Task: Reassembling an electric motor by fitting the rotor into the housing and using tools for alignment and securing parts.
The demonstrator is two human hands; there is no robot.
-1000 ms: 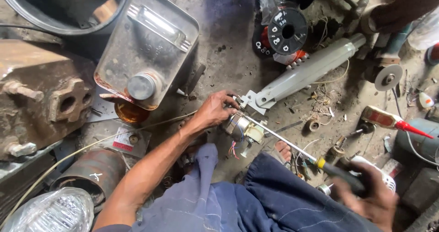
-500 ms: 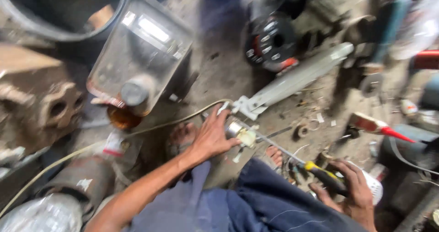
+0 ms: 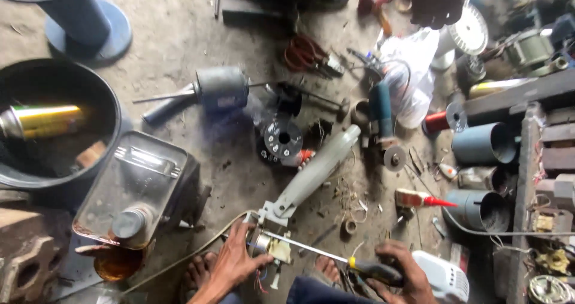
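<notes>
The long screwdriver [image 3: 335, 256] has a bright, smooth metal shaft and a glossy black-and-yellow plastic handle. The pale grey tube [image 3: 317, 172] looks like matt painted metal. The square tin can [image 3: 135, 187] is dull, grimy metal. The concrete floor [image 3: 179, 34] is rough and dusty.

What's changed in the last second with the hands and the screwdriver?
The view tilted up, so more floor shows. The left hand stays on the small motor; the right hand keeps gripping the screwdriver, tip at the motor. Nothing was let go.
</notes>
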